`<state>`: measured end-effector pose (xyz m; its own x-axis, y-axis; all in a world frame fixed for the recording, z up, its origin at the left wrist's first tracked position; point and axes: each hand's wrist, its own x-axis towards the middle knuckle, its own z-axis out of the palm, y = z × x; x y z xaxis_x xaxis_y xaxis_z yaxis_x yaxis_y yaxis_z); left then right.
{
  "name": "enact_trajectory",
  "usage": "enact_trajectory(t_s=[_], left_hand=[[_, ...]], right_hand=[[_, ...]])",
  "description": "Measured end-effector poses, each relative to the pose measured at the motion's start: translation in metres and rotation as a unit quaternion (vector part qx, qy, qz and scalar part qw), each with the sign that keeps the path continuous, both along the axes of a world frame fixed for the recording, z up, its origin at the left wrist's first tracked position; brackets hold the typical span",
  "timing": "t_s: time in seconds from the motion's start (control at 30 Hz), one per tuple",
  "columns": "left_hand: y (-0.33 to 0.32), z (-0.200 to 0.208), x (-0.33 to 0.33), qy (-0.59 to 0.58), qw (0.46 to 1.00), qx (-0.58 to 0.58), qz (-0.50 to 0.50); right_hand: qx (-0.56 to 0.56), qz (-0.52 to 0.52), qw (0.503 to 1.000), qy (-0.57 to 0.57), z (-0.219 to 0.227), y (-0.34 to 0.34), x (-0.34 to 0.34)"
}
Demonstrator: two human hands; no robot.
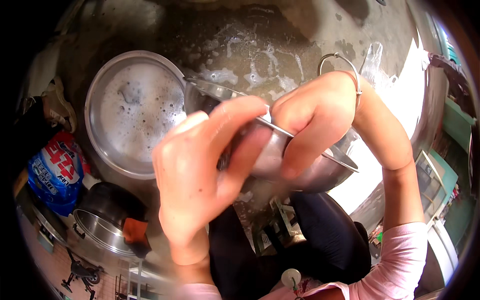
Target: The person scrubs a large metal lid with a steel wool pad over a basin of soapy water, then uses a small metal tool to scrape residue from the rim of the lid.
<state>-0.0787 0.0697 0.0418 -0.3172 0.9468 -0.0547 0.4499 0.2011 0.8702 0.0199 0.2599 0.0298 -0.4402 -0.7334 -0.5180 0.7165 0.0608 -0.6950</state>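
Observation:
A shiny stainless steel bowl [320, 176] is tilted in front of me, above my knees. My left hand [192, 170] is curled at its near left rim, fingers and thumb closed about the edge and blurred by motion. Bent over the rim on the other side is my right hand [320, 117], its thumb against the outer wall. A ring bracelet hangs at that wrist. Something small and white [268, 116] shows between the hands, too hidden to name. Beyond my left hand, a wide metal basin [95, 85] on the ground holds foamy water.
Wet concrete ground [235, 35] with suds lies ahead. On the left are a blue and red detergent bag [56, 172], a shoe [61, 107] and a steel pot [102, 232] with an orange cloth [135, 231]. A clear plastic bag [372, 65] lies at the far right.

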Motion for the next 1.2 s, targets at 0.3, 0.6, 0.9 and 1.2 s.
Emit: enact_trajectory(t_s=[0.3, 0.6, 0.9, 1.2], left_hand=[[0.014, -0.014, -0.016, 0.028, 0.992, -0.036, 0.115], [0.021, -0.026, -0.011, -0.075, 0.978, -0.017, 0.192], [-0.002, -0.049, -0.024, -0.210, 0.955, -0.064, 0.199], [-0.051, -0.124, -0.074, -0.182, 0.903, -0.122, 0.370]], right_hand=[[0.174, -0.347, 0.911, 0.136, 0.029, 0.014, 0.084], [0.562, -0.473, 0.647, 0.203, 0.049, -0.036, 0.092], [0.492, -0.437, 0.744, 0.113, 0.038, -0.009, 0.052], [0.460, -0.376, 0.803, 0.048, -0.001, 0.007, 0.038]])
